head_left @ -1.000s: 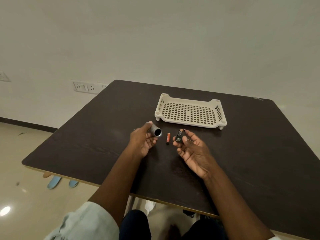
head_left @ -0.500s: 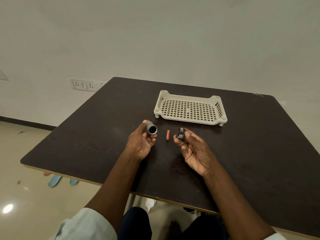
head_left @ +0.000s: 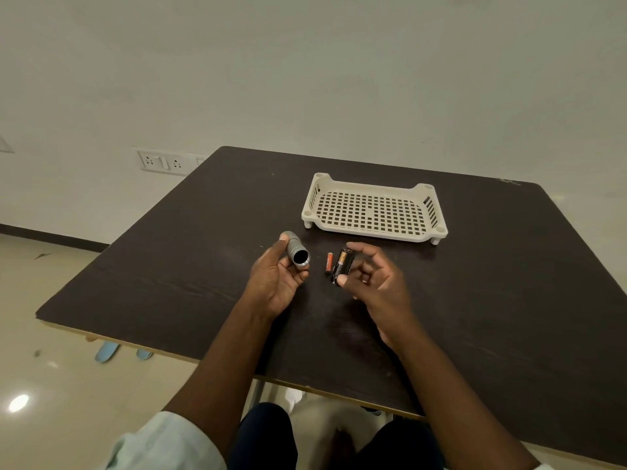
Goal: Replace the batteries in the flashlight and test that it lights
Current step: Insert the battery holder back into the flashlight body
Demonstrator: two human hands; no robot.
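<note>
From the head camera I see my left hand wrapped around a short grey metal flashlight tube, thumb along its far side, the open dark end pointing toward me and to the right. The tube is lifted above the dark brown wooden table, roughly at its middle.

My right hand pinches a black battery pack with a copper-coloured band between thumb at its near end and forefinger at its far end, the other fingers loosely curled. The pack stands tilted, just right of the tube's open mouth but apart from it.

Between the two hands, lying on the table and just beside the pack, is a small orange cylindrical battery; whether it touches the pack I cannot tell.

Toward the table's far edge, well beyond both hands, sits a cream perforated plastic tray on short feet.
</note>
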